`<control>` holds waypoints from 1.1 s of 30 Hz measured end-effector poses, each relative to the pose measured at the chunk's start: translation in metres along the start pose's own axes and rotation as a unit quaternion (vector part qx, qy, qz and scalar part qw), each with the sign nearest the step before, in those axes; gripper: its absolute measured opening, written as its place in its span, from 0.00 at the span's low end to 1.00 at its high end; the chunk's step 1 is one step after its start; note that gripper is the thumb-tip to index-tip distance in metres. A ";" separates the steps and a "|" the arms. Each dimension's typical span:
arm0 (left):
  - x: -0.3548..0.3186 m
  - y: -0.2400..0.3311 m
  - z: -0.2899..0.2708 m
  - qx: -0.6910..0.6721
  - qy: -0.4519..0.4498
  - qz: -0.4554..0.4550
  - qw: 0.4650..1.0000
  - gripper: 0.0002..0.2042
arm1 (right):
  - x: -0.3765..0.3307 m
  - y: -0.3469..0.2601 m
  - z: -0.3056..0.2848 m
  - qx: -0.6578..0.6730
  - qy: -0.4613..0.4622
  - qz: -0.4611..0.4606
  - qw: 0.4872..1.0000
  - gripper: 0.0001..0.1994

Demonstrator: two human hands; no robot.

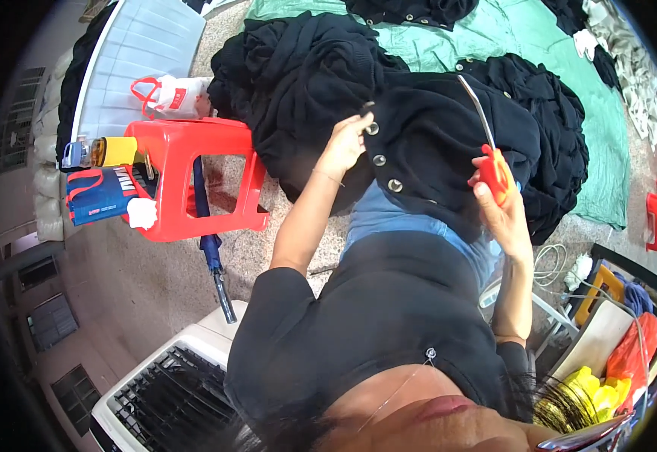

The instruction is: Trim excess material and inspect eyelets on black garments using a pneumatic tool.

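Nearest my camera, low in the view, are the edge of a pair of glasses [596,435] and the wearer's black short-sleeved top [388,316], with a thin necklace [394,392] at its neckline.

Out ahead, I see the left hand [346,147] with thumb and fingertips drawn together on a small dark item [369,108], right by the buttoned edge of a black button-front garment [449,124]. Motion blur hides whether that item is part of the garment. The right hand [500,197] is wrapped around the orange-red handles of a pair of scissors [498,175], their slim metal end pointing up and away over the black cloth; I can't tell whether the blades are parted. The garment lies over the lap, above blue jeans [400,213], with a row of round buttons [379,160] running between the hands.

Further out, more black knitwear [291,83] is heaped to the left of the garment, and a green sheet [603,166] spreads beyond and to the right. On my left stand a red plastic stool [200,135], a folded blue umbrella [211,252] beside it, and a white bag with red handles [174,94] just past it. A pale appliance with a black slatted grille [164,392] sits at lower left; a yellow plastic bag [588,392] lies at lower right.
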State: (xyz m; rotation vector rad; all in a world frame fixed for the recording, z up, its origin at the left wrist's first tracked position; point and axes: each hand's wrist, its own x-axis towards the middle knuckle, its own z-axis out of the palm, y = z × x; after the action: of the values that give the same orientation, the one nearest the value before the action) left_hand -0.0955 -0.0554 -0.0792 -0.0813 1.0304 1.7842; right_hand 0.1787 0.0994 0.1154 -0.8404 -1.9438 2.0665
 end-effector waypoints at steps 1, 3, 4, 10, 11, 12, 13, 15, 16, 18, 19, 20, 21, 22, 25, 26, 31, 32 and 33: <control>0.001 -0.005 -0.001 0.094 0.056 -0.012 0.994 0.09 | -0.001 0.010 -0.002 -0.063 0.028 -0.017 0.998 0.20; -0.001 -0.003 0.004 0.016 0.017 -0.011 1.000 0.06 | -0.004 0.035 0.002 -0.242 0.066 -0.056 0.967 0.20; -0.004 -0.002 0.013 -0.008 0.020 0.016 1.000 0.07 | -0.008 0.043 0.004 -0.296 0.052 -0.048 0.953 0.20; -0.025 0.010 0.029 -0.030 0.064 0.025 0.997 0.08 | -0.027 0.053 0.043 -0.450 0.081 -0.092 0.885 0.15; -0.030 0.008 0.032 -0.036 0.078 0.025 0.996 0.08 | -0.026 0.052 0.046 -0.448 0.080 -0.092 0.886 0.15; -0.034 0.008 0.037 -0.043 0.091 0.025 0.995 0.08 | -0.024 0.052 0.046 -0.448 0.068 -0.106 0.885 0.15; -0.035 0.008 0.039 -0.043 0.099 0.022 0.994 0.08 | -0.022 0.052 0.046 -0.447 0.056 -0.121 0.885 0.15; -0.035 0.006 0.036 -0.039 0.106 0.026 0.993 0.08 | -0.019 0.054 0.045 -0.450 0.062 -0.118 0.883 0.16; -0.034 0.005 0.034 -0.036 0.112 0.031 0.993 0.08 | -0.019 0.055 0.044 -0.449 0.060 -0.114 0.884 0.16; -0.035 0.003 0.034 -0.042 0.088 0.022 0.995 0.13 | -0.018 0.052 0.041 -0.450 0.062 -0.112 0.884 0.15; -0.036 0.002 0.039 -0.045 0.092 0.002 0.995 0.15 | -0.019 0.049 0.038 -0.452 0.060 -0.101 0.884 0.15; -0.042 -0.002 0.038 -0.003 0.086 -0.034 0.996 0.18 | -0.021 0.047 0.034 -0.450 0.055 -0.087 0.887 0.15; -0.045 -0.004 0.039 0.071 0.107 -0.096 0.987 0.18 | -0.022 0.046 0.031 -0.433 0.058 -0.085 0.895 0.15; -0.047 -0.017 0.036 0.126 0.088 -0.092 0.984 0.17 | -0.024 0.046 0.029 -0.417 0.061 -0.083 0.903 0.15; -0.051 -0.027 0.025 0.126 0.076 -0.086 0.985 0.12 | -0.030 0.051 0.025 -0.425 0.057 -0.086 0.899 0.15; -0.050 -0.026 0.023 0.097 0.081 -0.094 0.987 0.11 | -0.031 0.052 0.025 -0.449 0.043 -0.074 0.889 0.15; -0.046 -0.023 0.031 0.083 0.058 -0.091 0.991 0.08 | -0.032 0.058 0.027 -0.489 0.030 -0.080 0.868 0.16; -0.044 -0.024 0.027 0.033 0.059 -0.092 0.993 0.09 | -0.033 0.056 0.027 -0.489 0.030 -0.086 0.868 0.16; -0.043 -0.024 0.028 -0.017 0.061 -0.096 0.993 0.10 | -0.033 0.055 0.028 -0.489 0.030 -0.089 0.867 0.16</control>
State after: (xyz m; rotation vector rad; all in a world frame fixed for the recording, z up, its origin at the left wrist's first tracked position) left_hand -0.0459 -0.0658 -0.0551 -0.3042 1.0432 1.6381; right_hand 0.2056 0.0518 0.0708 -0.7813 -2.8800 0.8261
